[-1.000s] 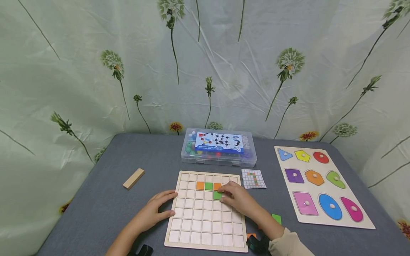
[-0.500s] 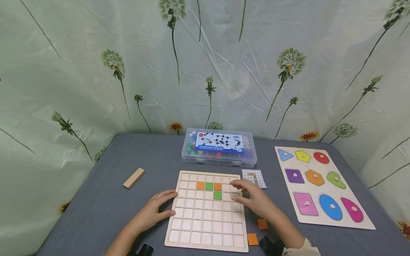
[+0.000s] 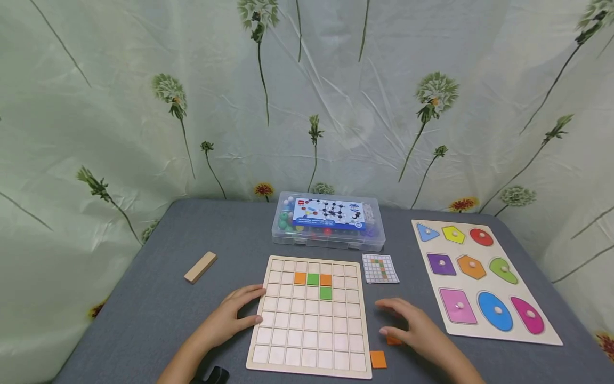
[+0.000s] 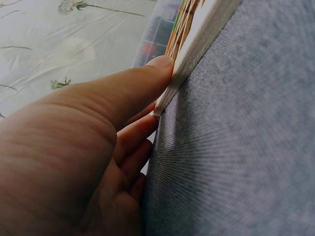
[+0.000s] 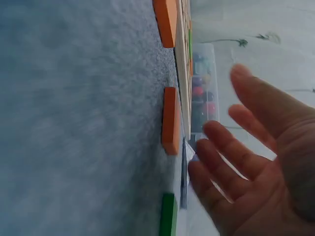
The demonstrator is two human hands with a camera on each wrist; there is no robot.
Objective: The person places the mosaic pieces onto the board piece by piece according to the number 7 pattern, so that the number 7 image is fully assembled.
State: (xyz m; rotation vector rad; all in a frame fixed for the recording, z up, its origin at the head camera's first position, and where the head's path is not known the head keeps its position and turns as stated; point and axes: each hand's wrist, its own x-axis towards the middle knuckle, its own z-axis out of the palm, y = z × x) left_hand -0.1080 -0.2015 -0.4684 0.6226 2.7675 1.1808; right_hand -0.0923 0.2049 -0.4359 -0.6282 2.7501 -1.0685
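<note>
A wooden grid board (image 3: pixel 309 323) lies on the table; orange and green tiles (image 3: pixel 313 279) fill three neighbouring cells of its second row, with a green tile (image 3: pixel 325 293) below the right one. My left hand (image 3: pixel 232 314) rests against the board's left edge, fingers spread; the left wrist view has its thumb (image 4: pixel 142 81) on the rim. My right hand (image 3: pixel 417 328), fingers apart and holding nothing, hovers right of the board, partly covering an orange tile (image 3: pixel 394 340). Another orange tile (image 3: pixel 378 359) lies by the board's lower right corner. The right wrist view also catches a green tile (image 5: pixel 168 215).
Behind the board stands a clear plastic box (image 3: pixel 328 221) with a blue label. A small pattern card (image 3: pixel 380 268) lies at the board's upper right. A shape puzzle board (image 3: pixel 484 282) occupies the right side, a wooden block (image 3: pixel 200 268) the left.
My right hand has left the green tile in the third row and moved right and toward the near side, off the board. My left hand has stayed at the board's edge.
</note>
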